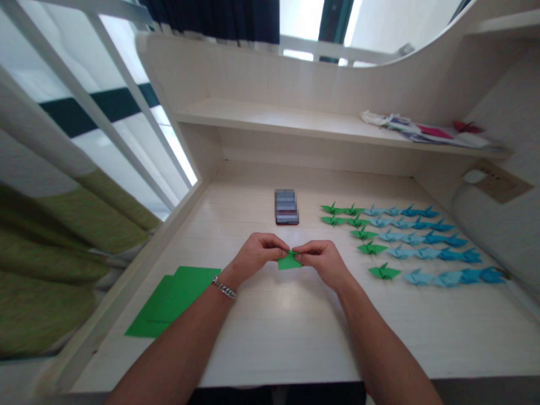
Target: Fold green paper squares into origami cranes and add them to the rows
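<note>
Head view showed the left hand (257, 253) and right hand (318, 257), fingertips pinched shut on a small, creased, triangular green paper (289, 262) just nearer than the phone (287, 207), over the pale wood-grain tabletop (295, 326). Flat green sheets (177, 298) lay left of the phone, pointed paper cranes (399, 252) right.

No legible text, label, brand or number is present. The phone (287, 207) screen is blurred, and the print on the shelf papers (422, 134) is too small to read. The folded paper (289, 261) shows plain green only.
</note>
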### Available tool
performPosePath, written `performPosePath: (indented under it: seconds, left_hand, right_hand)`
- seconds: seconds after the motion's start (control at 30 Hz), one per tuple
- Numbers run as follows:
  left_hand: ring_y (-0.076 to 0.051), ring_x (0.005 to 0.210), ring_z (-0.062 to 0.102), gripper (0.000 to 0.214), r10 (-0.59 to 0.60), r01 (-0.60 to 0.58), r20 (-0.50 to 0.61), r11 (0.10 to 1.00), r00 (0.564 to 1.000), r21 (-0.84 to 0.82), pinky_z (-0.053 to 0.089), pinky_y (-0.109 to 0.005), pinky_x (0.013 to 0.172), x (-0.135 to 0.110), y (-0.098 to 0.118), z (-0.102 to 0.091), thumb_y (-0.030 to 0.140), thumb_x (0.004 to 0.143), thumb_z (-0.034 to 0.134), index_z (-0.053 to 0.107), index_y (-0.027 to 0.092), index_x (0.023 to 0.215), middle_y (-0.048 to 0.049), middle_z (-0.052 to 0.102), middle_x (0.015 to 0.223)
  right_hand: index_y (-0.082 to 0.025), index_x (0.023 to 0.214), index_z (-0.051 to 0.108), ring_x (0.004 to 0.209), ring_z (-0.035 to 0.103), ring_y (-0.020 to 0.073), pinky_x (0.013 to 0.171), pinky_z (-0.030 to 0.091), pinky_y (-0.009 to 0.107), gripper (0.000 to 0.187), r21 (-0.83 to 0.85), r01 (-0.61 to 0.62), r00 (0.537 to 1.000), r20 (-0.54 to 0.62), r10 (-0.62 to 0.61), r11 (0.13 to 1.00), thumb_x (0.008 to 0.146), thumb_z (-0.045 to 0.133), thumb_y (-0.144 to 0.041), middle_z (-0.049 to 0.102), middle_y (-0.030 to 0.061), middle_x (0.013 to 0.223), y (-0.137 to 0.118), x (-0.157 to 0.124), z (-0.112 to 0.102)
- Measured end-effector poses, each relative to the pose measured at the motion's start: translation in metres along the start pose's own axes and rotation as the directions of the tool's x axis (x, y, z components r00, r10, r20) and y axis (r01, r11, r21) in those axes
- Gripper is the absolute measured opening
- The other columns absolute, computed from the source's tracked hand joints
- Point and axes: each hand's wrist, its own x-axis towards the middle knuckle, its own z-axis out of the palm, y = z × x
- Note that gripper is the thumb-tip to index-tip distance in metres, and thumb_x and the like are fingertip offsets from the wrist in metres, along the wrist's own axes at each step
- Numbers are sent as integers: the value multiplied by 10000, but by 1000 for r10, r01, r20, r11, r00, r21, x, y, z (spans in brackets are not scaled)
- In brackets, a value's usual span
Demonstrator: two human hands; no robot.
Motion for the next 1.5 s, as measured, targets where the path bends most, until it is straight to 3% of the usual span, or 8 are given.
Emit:
performPosePath:
  seconds: [0.17, 0.33, 0.5, 0.67, 0.9, 1.2, 1.5]
  left_hand:
    - [-104, 614, 580, 96, 19, -18, -9, 1000, 1000, 17, 449, -204, 589, 0, 1, 0, 139, 658, 679, 722, 147, 743, -13, 681, 676]
    - [-117, 646, 599, 106, 29, -30, 18, 996, 999, 80, 465, -222, 634, -1, 7, 3, 138, 662, 670, 729, 151, 748, -24, 697, 708]
    - [-121, 634, 602, 119, 10, -12, 26, 995, 1000, 98, 465, -228, 615, 0, 6, 5, 147, 651, 688, 716, 128, 765, -42, 695, 711]
    - [-112, 597, 590, 142, -32, 32, 5, 999, 999, 17, 455, -219, 569, 1, 4, 5, 156, 631, 712, 680, 106, 759, -38, 672, 676]
    - [-121, 648, 617, 142, -91, 96, 54, 989, 994, -114, 508, -253, 643, -1, 6, 7, 158, 682, 649, 699, 125, 810, -34, 686, 734]
    - [-141, 709, 643, 189, -106, 103, 8, 944, 994, -313, 539, -323, 738, 3, 1, 8, 217, 745, 615, 665, 128, 903, -51, 688, 791]
    - [-134, 662, 633, 269, -43, 34, -98, 994, 994, -100, 518, -258, 645, 3, -2, 13, 256, 635, 762, 664, 110, 838, -52, 694, 743]
  right_hand:
    - [-184, 760, 752, 567, 586, 125, 572, 473, 264, 223, 28, -16, 1000, 6, 16, 999, 546, 794, -229, 698, 32, 655, -1, 0, 0]
    - [-150, 737, 736, 610, 607, 151, 624, 507, 314, 246, 124, -129, 991, 34, 126, 984, 627, 755, -369, 685, 55, 681, -5, -1, 1]
    - [-158, 776, 734, 613, 600, 149, 597, 495, 296, 293, 25, -147, 989, -15, 148, 989, 572, 788, -361, 686, 50, 698, 1, 1, 4]
    - [-147, 783, 736, 587, 582, 137, 565, 474, 269, 300, -53, -135, 991, -23, 134, 989, 569, 784, -352, 682, 46, 672, 5, 2, 3]
    - [-146, 787, 735, 588, 580, 136, 562, 473, 262, 265, -56, -116, 993, -20, 115, 992, 604, 756, -336, 684, 41, 678, 3, 1, 0]
    - [-159, 797, 736, 591, 595, 149, 571, 486, 284, 256, -65, -74, 994, -90, 68, 995, 617, 744, -340, 692, 46, 693, 6, 3, -1]
    - [-156, 819, 736, 584, 586, 142, 554, 452, 260, 227, -184, 15, 998, -53, -26, 983, 660, 703, -315, 703, 51, 709, 5, 2, 4]
